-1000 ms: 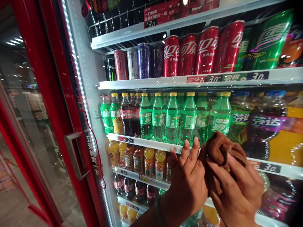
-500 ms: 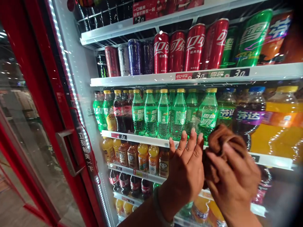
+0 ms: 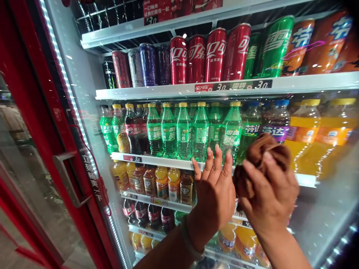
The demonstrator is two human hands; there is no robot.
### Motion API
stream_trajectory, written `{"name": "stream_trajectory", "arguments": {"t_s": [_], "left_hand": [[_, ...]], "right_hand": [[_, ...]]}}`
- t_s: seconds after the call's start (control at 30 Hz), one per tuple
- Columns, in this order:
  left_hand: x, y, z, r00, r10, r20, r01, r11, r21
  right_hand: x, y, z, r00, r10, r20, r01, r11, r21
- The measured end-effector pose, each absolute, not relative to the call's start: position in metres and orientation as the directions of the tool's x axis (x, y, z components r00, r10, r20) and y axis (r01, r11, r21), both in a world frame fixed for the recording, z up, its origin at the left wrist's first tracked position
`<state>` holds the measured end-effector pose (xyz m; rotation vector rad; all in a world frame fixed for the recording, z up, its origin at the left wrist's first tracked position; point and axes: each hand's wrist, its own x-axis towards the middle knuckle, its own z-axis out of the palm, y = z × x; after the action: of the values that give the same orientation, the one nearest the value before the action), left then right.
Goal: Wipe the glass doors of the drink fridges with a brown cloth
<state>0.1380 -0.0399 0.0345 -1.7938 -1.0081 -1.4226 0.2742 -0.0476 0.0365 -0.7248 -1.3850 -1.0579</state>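
A crumpled brown cloth (image 3: 262, 151) is bunched in my right hand (image 3: 270, 190), whose fingers wrap round it. My left hand (image 3: 215, 190) is raised beside it with fingers stretched and spread, the back of the hand towards me; its thumb is hidden. Whether the left palm touches the cloth I cannot tell. Both hands are in front of the drinks cooler's shelves. Just beyond the left fingertips stand green soda bottles (image 3: 201, 132) with yellow caps. Behind the cloth is a dark bottle with a blue cap (image 3: 277, 119).
Red cola cans (image 3: 215, 56) and other cans line the upper shelf (image 3: 168, 89). Orange soda bottles (image 3: 304, 138) stand at right; small juice bottles (image 3: 161, 183) sit a shelf lower. On the left is a red-framed glass door with a metal handle (image 3: 68, 179).
The view has shifted right, so the shelves and bottles appear further left and more orange cans and bottles show. My hands keep nearly the same pose, with the cloth still in the right.
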Motion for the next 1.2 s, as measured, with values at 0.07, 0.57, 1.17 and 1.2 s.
{"name": "stream_trajectory", "arguments": {"t_s": [0.07, 0.57, 1.17, 1.2], "left_hand": [[0.139, -0.038, 0.033, 0.125, 0.165, 0.978, 0.865, -0.5, -0.027], [0.16, -0.034, 0.031, 0.23, 0.094, 0.969, 0.848, -0.508, -0.153], [0.176, -0.035, 0.027, 0.174, 0.106, 0.979, 0.877, -0.469, -0.104], [0.175, -0.036, 0.027, 0.182, 0.098, 0.978, 0.875, -0.47, -0.116]], "right_hand": [[0.273, -0.051, 0.013, -0.161, -0.115, 0.98, 0.873, 0.446, 0.196], [0.298, -0.049, 0.039, -0.042, -0.164, 0.986, 0.91, 0.401, 0.106], [0.315, -0.054, 0.024, -0.085, -0.132, 0.988, 0.879, 0.456, 0.136], [0.314, -0.057, 0.013, -0.137, -0.107, 0.985, 0.857, 0.485, 0.171]]}}
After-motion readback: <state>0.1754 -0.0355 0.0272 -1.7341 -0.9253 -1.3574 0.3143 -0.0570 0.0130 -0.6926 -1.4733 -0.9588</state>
